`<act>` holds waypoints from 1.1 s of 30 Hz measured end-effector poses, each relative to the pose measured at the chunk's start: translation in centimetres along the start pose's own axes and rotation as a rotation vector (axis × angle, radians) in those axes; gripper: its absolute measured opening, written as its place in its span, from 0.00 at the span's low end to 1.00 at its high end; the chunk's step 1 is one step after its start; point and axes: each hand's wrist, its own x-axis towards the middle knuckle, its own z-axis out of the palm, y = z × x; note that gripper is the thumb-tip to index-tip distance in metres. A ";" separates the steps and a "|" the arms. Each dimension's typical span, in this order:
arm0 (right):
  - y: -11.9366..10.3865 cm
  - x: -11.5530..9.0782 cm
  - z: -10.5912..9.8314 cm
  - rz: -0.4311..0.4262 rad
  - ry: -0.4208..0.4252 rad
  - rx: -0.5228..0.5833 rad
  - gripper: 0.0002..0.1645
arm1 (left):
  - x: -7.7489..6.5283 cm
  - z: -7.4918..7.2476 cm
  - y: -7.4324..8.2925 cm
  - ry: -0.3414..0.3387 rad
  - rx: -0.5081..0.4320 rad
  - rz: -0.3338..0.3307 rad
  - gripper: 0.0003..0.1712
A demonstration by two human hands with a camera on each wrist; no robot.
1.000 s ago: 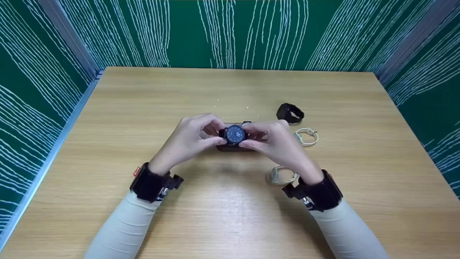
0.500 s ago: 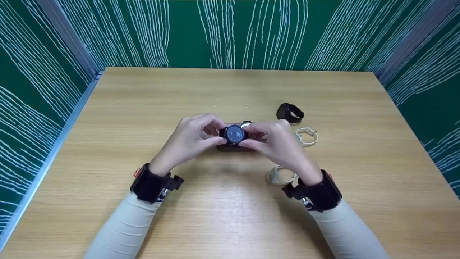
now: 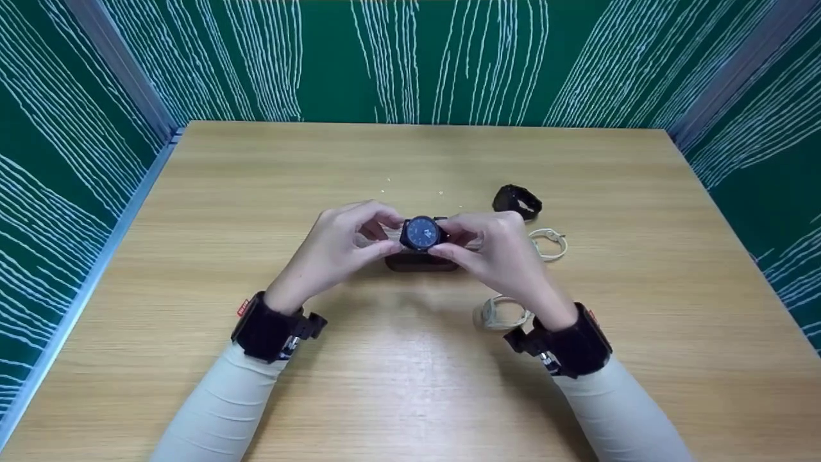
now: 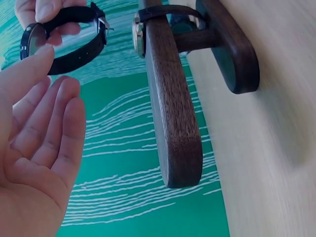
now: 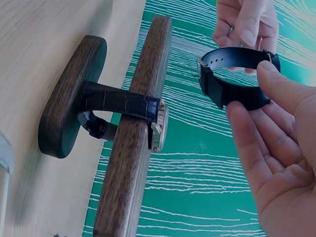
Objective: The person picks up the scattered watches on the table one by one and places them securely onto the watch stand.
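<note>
A black wristwatch (image 3: 423, 233) with a dark round dial is held up over a dark wooden watch stand (image 3: 420, 262). My right hand (image 3: 490, 247) pinches its strap between thumb and fingers. At the dial's other side is my left hand (image 3: 346, 242), its thumb tip by the case edge and its fingers loosely extended; whether they touch the watch is hard to tell. In the left wrist view the black strap (image 4: 81, 59) hangs as a loop beside the bar. A second watch (image 5: 121, 104), with a crocodile-pattern leather strap and gold-coloured case, is looped around that bar.
Right of the stand lie a black watch (image 3: 517, 202) and a pale bracelet-like watch (image 3: 553, 244). Another pale watch (image 3: 503, 313) lies nearer, beside the right forearm. Green walls with white lines border the wooden table (image 3: 288, 160). Tiny white specks dot its surface.
The black watch has shifted slightly up and right with my right hand, showing more of the stand's bar. My left hand has barely moved, and the watch's left side has slipped from its fingers.
</note>
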 end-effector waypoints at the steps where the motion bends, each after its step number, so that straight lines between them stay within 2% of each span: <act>1: 0.1 0.0 -0.1 0.001 0.005 -0.002 0.15 | 0.0 -0.1 -0.1 0.000 0.008 -0.011 0.16; 6: 0.6 0.2 -0.7 0.003 0.041 -0.027 0.14 | 0.1 -0.6 -0.9 0.036 0.057 -0.074 0.16; 11: 1.0 0.3 -1.2 0.043 0.047 -0.023 0.12 | 0.1 -1.3 -1.8 0.088 0.105 -0.151 0.15; 16: 1.4 0.3 -2.0 0.070 0.059 -0.045 0.13 | 0.0 -1.7 -2.5 0.107 0.182 -0.214 0.15; 23: 2.3 0.2 -3.3 0.151 0.110 -0.082 0.11 | -0.2 -1.7 -3.1 0.056 0.247 -0.276 0.20; 29: 3.2 0.2 -4.3 0.215 0.126 -0.120 0.11 | -0.4 -1.7 -3.5 -0.012 0.242 -0.352 0.25; 33: 3.6 0.1 -4.9 0.249 0.122 -0.150 0.10 | -0.5 -1.6 -3.8 -0.058 0.234 -0.379 0.27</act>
